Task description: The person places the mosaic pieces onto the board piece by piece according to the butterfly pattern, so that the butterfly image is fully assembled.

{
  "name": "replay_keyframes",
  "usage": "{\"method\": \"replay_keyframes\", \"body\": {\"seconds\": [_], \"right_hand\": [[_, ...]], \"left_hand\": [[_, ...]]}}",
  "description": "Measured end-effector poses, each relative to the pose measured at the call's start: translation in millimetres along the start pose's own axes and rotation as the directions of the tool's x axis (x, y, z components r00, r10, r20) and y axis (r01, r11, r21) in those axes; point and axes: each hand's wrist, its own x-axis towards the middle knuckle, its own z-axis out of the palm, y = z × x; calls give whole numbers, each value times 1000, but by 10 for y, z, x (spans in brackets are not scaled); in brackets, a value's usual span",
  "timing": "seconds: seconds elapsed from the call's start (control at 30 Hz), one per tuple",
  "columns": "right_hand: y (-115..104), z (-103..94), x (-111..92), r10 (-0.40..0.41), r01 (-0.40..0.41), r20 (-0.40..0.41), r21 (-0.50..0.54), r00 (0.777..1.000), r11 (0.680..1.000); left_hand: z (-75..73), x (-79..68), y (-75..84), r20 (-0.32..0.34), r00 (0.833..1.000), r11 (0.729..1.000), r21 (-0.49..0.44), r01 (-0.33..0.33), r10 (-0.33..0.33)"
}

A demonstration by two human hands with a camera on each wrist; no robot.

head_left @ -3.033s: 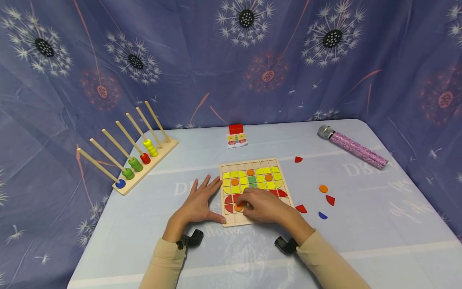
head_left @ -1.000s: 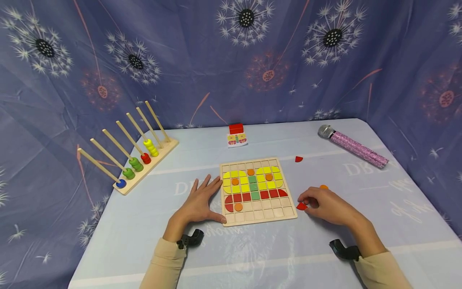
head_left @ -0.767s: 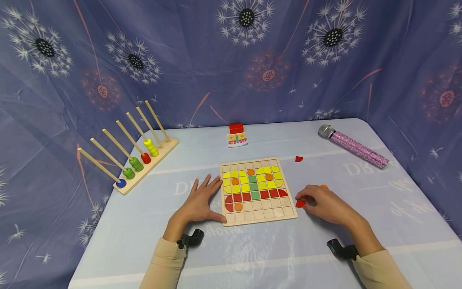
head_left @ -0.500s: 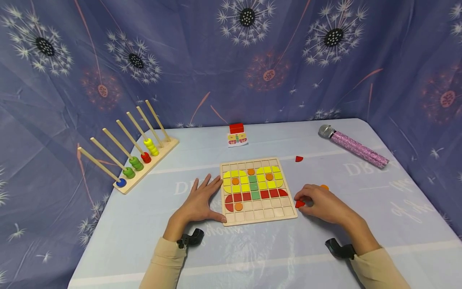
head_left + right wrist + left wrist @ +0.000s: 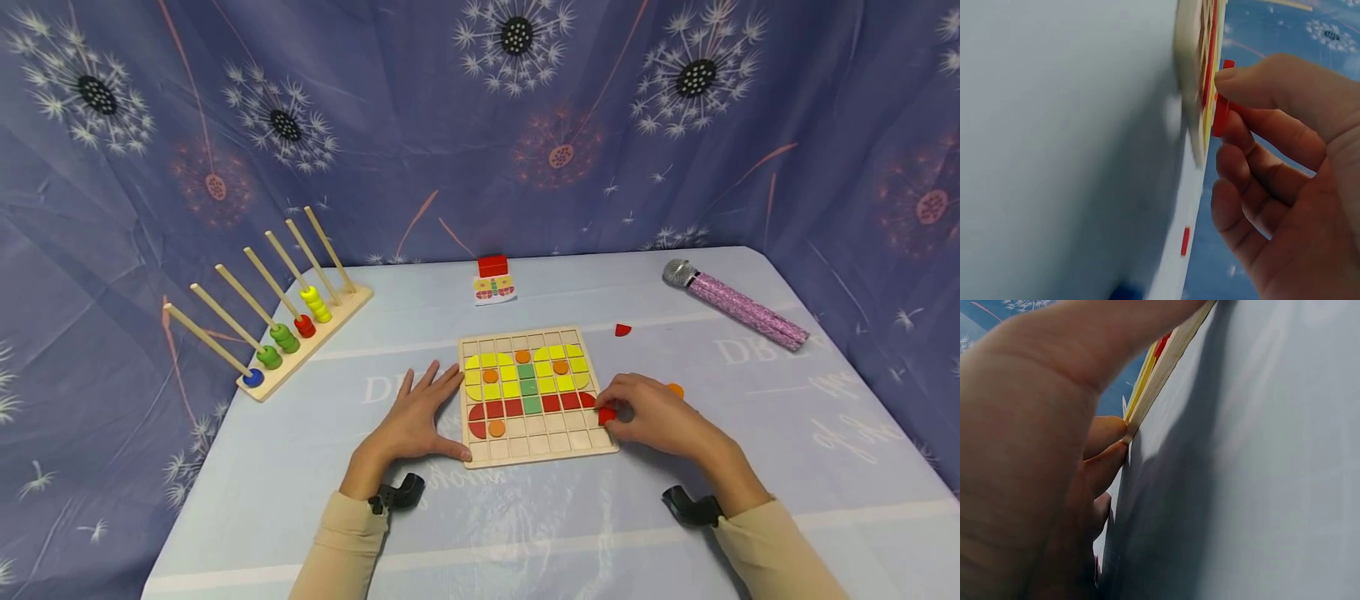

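My left hand lies spread at the left side of the wooden grid board, thumb at its lower left corner and fingertips along its edge. In the left wrist view, fingers touch the board's edge. My right hand pinches a red quarter-circle tile between thumb and fingers. In the head view this tile overlaps the board's right edge, beside the row of red tiles. Yellow tiles, green squares and orange discs sit in the grid; its lower right cells are bare wood.
Right of the board lie a red quarter-circle tile and an orange disc partly behind my right hand. A pattern card leans on a red block. A bead rack stands left; a pink glittery microphone lies right.
My right hand left the board's lower middle, reached right to a loose red quarter-circle tile, took hold of it and carried it left to the board's right edge. My left hand stayed put.
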Motion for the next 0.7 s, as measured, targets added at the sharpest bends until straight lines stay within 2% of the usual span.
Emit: {"method": "replay_keyframes", "body": {"seconds": [0.2,0.5,0.7], "right_hand": [[-207,89,188,-23,22,41,8,999,1000],[-539,343,412,-171,173,39,-60,985,983],[-749,442,512,-205,210,65,-85,977,974]], "left_hand": [[-4,5,5,6,1000,1000,-1,0,0],[-8,3,-2,0,1000,1000,5,-7,7],[2,13,-4,11,1000,1000,16,-6,6]]}}
